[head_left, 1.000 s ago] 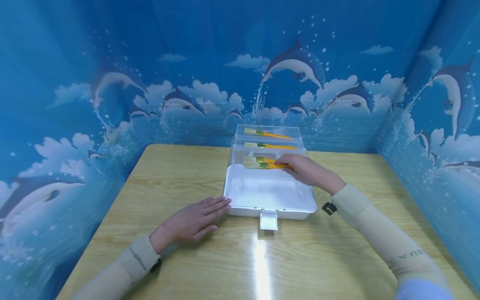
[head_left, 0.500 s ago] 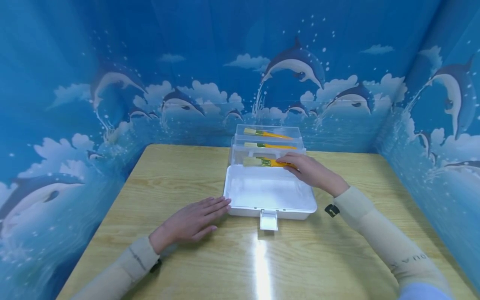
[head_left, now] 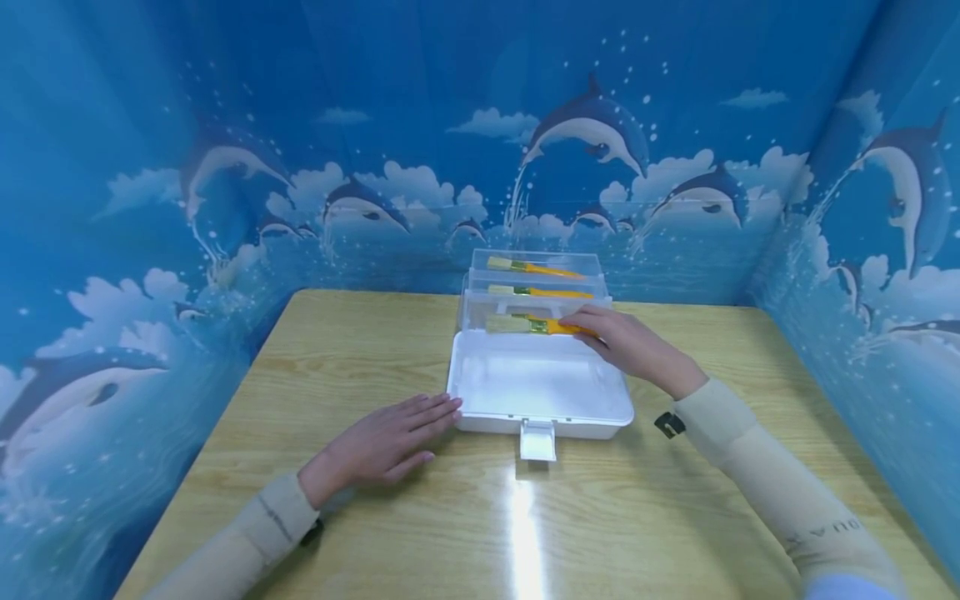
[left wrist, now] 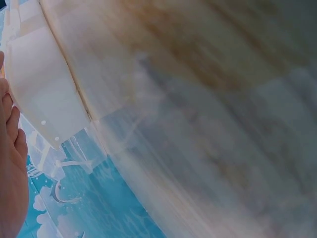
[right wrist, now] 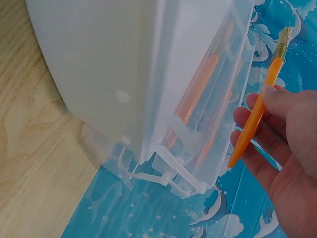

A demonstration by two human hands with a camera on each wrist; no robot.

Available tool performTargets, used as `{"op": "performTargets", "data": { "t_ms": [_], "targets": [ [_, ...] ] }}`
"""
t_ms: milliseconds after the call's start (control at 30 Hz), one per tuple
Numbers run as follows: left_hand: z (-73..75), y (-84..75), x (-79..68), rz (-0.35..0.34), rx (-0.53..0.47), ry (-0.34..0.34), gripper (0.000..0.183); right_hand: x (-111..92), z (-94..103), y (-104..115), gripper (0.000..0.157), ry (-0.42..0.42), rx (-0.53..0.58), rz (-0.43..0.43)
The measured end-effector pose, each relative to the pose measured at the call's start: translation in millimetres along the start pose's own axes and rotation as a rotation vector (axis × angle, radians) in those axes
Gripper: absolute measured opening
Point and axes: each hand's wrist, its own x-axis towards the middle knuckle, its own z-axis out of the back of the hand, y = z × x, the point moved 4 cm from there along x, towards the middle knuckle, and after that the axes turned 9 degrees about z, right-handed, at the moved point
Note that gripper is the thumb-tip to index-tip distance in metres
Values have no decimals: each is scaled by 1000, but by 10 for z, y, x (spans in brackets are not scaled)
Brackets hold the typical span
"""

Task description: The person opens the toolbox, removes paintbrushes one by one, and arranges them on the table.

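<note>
My right hand (head_left: 630, 350) pinches an orange-handled paintbrush (right wrist: 262, 104) between thumb and fingers, its pale bristles pointing left in the head view. The brush is over the nearest clear tray of an open white storage box (head_left: 540, 387). Part of another brush's ferrule shows just behind it. Two higher clear tiers hold an orange-handled brush each, the top brush (head_left: 536, 267) and the middle brush (head_left: 543, 292). My left hand (head_left: 386, 437) lies with straight fingers, its fingertips at the box's front left corner. Its palm edge appears in the left wrist view.
The box stands on a wood-grain table (head_left: 360, 350), near its back edge. Its white latch (head_left: 537, 442) hangs down in front. A blue curtain (head_left: 420, 100) with dolphins surrounds the table at the back and sides.
My right hand has shifted slightly right with the paintbrush, and the brush has moved a little toward the back. The left hand and the box have stayed still.
</note>
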Motion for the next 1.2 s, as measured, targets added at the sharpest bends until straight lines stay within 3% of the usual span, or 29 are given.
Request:
{"op": "performTargets", "data": {
  "t_ms": [300, 567, 867, 1200],
  "targets": [
    [0, -5, -2, -12, -9, -24, 59, -113, 37, -35, 41, -15, -5, -57],
    [4, 3, 4, 15, -21, 22, 61, -197, 80, -57, 39, -60, -4, -64],
    [27, 1, 4, 3, -12, -9, 62, -285, 123, -131, 42, -90, 9, -112],
    [12, 9, -8, 20, -29, 11, 62, -356, 100, -175, 41, -103, 19, -111]
  ]
}}
